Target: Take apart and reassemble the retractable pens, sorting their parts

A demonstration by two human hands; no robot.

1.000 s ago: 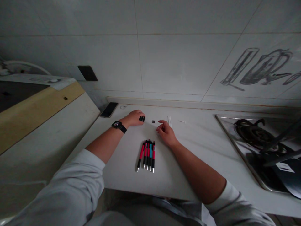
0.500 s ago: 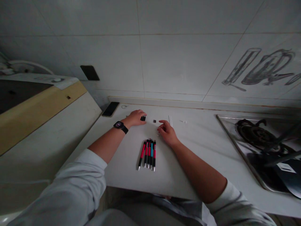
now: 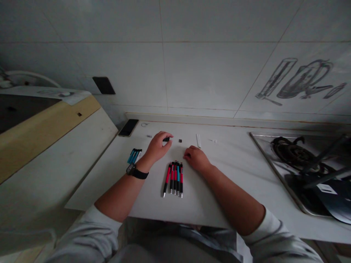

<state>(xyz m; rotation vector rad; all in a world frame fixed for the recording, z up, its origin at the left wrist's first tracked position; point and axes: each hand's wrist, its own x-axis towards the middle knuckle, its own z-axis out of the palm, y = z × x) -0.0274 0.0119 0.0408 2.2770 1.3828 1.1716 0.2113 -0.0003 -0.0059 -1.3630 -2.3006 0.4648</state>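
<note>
My left hand [image 3: 158, 146] is over the counter, its thumb and fingers apart around several small black pieces [image 3: 166, 139] that they partly hide. My right hand [image 3: 196, 157] rests on the counter to the right with its fingers curled under; whatever they may hold is hidden. Between and below the hands lies a row of pens [image 3: 174, 178], mostly red with black grips and one turquoise, tips toward me. A small dark square piece [image 3: 180, 140] lies between the hands. Clear thin tubes [image 3: 198, 140] lie just beyond my right hand.
Blue pen parts [image 3: 133, 155] lie left of my left wrist, small metallic bits [image 3: 148, 136] behind it. A phone [image 3: 128, 128] lies at the back left. Small white bits [image 3: 214, 141] are right of the tubes. A gas stove [image 3: 290, 171] borders the right; a large cabinet [image 3: 90, 146] the left.
My left wrist has swung down and right, uncovering the blue pen parts and metallic bits. My right hand has drawn its stretched index finger in and curled lower.
</note>
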